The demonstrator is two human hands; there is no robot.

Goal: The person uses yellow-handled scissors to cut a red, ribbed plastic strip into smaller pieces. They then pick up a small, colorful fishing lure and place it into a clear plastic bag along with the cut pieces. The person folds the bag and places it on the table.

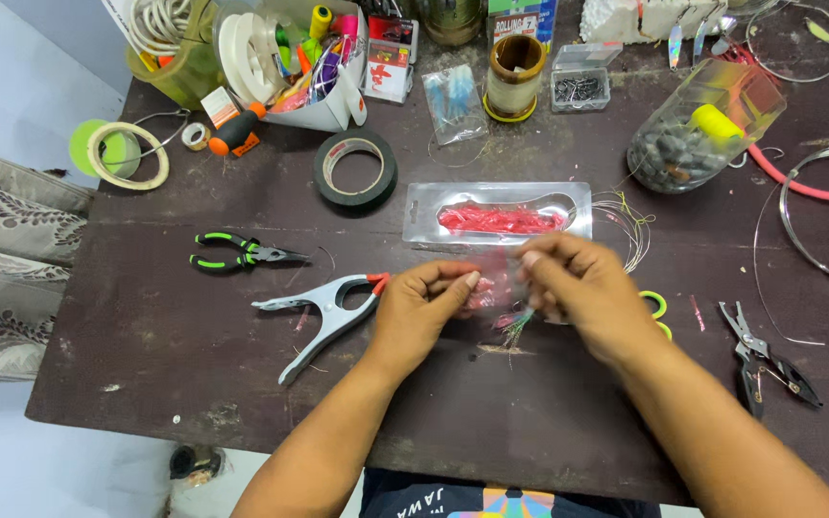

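Observation:
My left hand (424,307) and my right hand (578,288) meet over the middle of the dark table (146,336), both pinching a small clear plastic packet (498,288) with pink bits inside. A tuft of green and pink strands (515,326) hangs under the fingers. Just behind the hands lies a clear blister pack of red soft lures (499,217). A grey spring clamp with red tips (323,312) lies right beside my left hand. Yellow-green scissor handles (657,309) show past my right wrist.
Green-handled pliers (242,253) lie at left, black pliers (769,363) at right. A black tape roll (355,168), thread spool (514,77), box of hooks (580,88), tipped jar of sinkers (693,129), wire loops (817,221) and a cluttered tub (309,67) crowd the back.

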